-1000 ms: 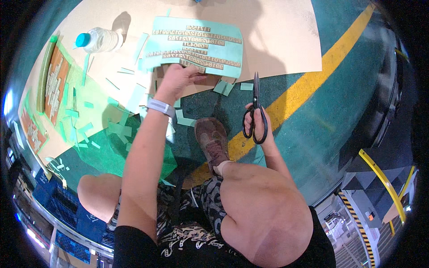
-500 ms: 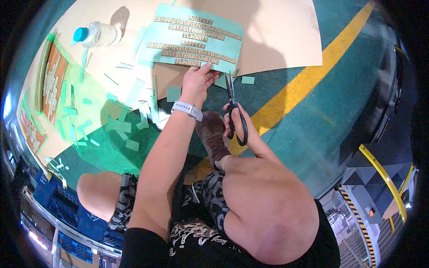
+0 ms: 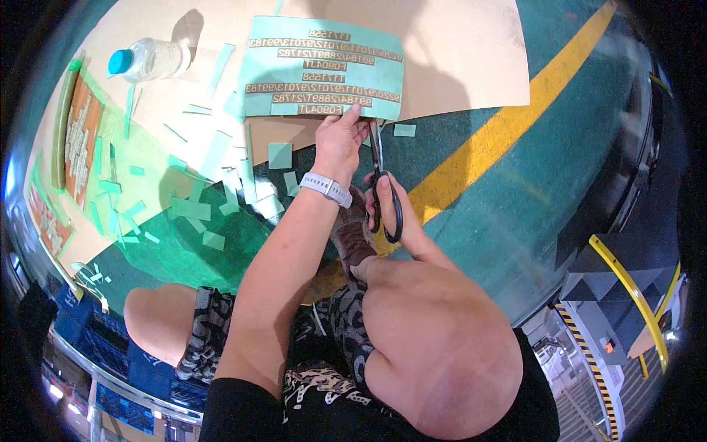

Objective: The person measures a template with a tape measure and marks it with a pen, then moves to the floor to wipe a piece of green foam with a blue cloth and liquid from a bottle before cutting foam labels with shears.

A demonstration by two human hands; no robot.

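My left hand (image 3: pixel 339 147), with a pale watch on the wrist, pinches the lower edge of a light green sheet (image 3: pixel 383 40). Rows of dark mirrored lettering cross the sheet. In my right hand (image 3: pixel 386 196) is a pair of black scissors (image 3: pixel 378 151), gripped by the handles. Its blades point away from me and meet the sheet's lower edge, just right of my left fingers. The blades look nearly together, and their tips are hard to make out.
Beige board (image 3: pixel 471 59) lies on the green floor beyond my hands. A clear bottle (image 3: pixel 158 60) with a blue cap lies on its left part. Several green offcuts (image 3: pixel 190 208) are scattered at left. A yellow line (image 3: pixel 486 151) crosses the floor at right.
The sheet has turned from slanted to nearly level. My left hand has shifted slightly right and away from the watch's former place. The scissor blades have come closer together at the sheet's edge.
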